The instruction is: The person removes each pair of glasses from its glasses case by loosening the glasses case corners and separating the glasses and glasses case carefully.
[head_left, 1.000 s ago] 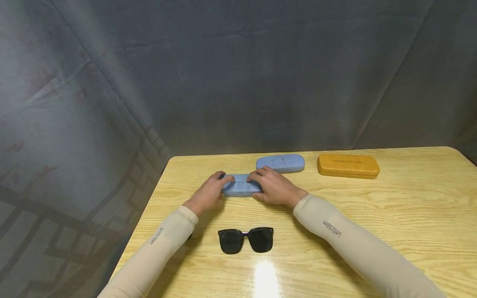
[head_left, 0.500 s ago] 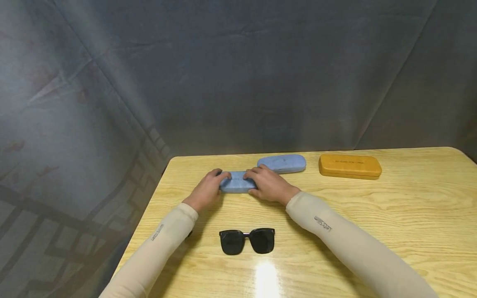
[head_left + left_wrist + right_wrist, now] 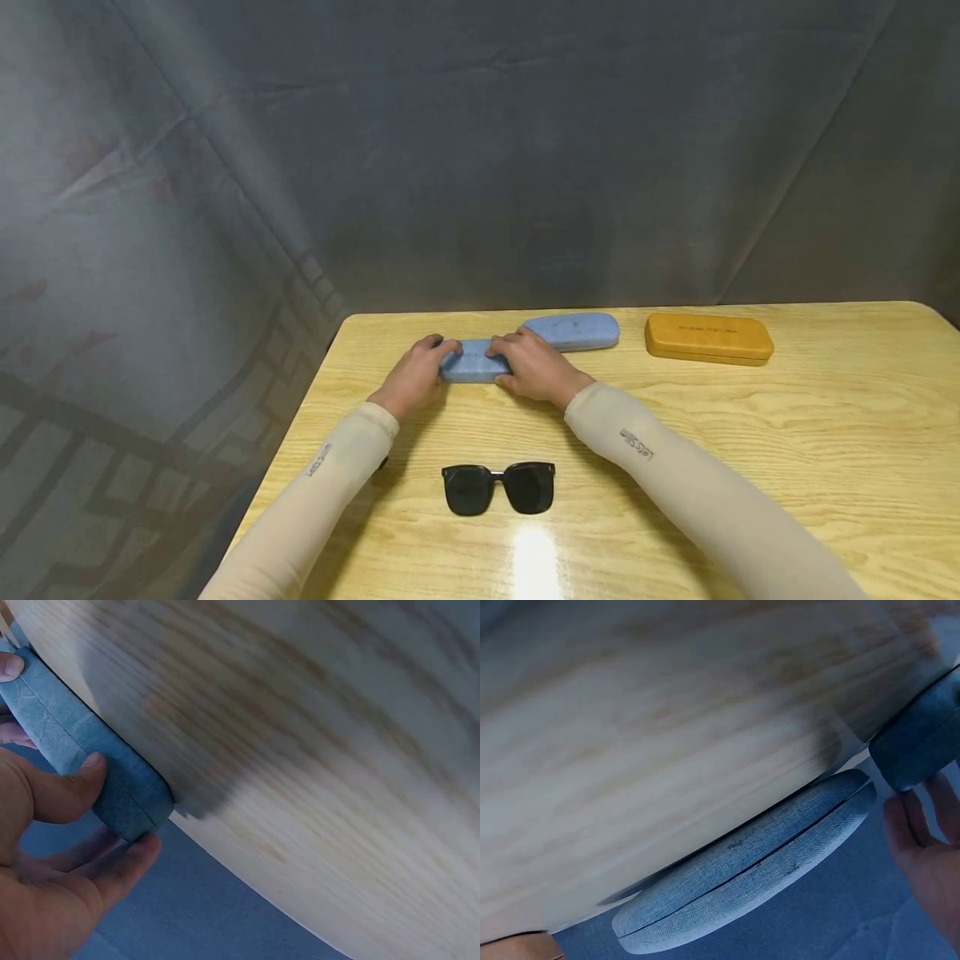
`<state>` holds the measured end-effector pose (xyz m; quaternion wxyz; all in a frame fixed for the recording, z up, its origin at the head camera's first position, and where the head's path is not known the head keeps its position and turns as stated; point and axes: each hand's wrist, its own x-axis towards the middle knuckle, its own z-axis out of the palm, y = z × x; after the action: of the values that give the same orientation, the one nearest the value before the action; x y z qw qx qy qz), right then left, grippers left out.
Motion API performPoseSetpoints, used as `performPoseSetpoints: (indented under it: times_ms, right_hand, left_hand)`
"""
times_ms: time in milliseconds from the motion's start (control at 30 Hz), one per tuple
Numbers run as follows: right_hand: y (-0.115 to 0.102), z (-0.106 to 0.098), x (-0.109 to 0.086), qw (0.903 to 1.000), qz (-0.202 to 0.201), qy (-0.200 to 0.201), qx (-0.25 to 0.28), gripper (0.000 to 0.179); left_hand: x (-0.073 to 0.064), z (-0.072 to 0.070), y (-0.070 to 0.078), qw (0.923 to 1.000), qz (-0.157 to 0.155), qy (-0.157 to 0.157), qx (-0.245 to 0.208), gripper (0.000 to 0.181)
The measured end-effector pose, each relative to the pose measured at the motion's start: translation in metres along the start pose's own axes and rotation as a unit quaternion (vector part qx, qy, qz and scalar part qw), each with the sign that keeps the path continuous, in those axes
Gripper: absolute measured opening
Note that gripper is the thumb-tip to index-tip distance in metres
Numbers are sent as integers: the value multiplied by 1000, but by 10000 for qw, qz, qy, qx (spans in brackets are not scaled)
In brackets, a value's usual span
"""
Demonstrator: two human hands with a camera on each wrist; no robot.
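A blue glasses case (image 3: 474,365) lies crosswise near the back of the table, between both hands. At its left end, my left hand (image 3: 412,377) grips it; in the left wrist view the thumb presses its upper face and the fingers (image 3: 139,859) reach round the end of the case (image 3: 120,776). My right hand (image 3: 536,368) grips the opposite end, with its fingers (image 3: 930,814) at the edge of the case (image 3: 919,739) in the right wrist view. Behind the right hand sits a second, rounder blue glasses case (image 3: 577,331), partly hidden by that hand.
An orange-yellow glasses case (image 3: 708,337) stands at the back right of the wooden table (image 3: 825,433). Black sunglasses (image 3: 498,488) lie in front, between the forearms. Beneath the left sleeve (image 3: 330,492) a small dark thing peeks out. Grey cloth (image 3: 525,167) hangs behind.
Both hands have slid the held glasses case a little to the left and toward the back of the table. The sunglasses and the other cases have stayed in place.
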<state>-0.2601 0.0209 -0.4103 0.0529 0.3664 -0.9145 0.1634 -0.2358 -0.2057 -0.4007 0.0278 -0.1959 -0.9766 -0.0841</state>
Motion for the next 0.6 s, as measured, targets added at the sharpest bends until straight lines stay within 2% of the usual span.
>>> performPoseSetpoints:
  times_ms: [400,600]
  right_hand:
    - [-6,0,14,9993,216,-299,-17,36]
    - [-4,0,22,9990,318,-310,40,36]
  left_hand:
    - [2,-1,-11,9999,-24,161,11,52]
    - [5,1,-17,9995,-85,294,-81,54]
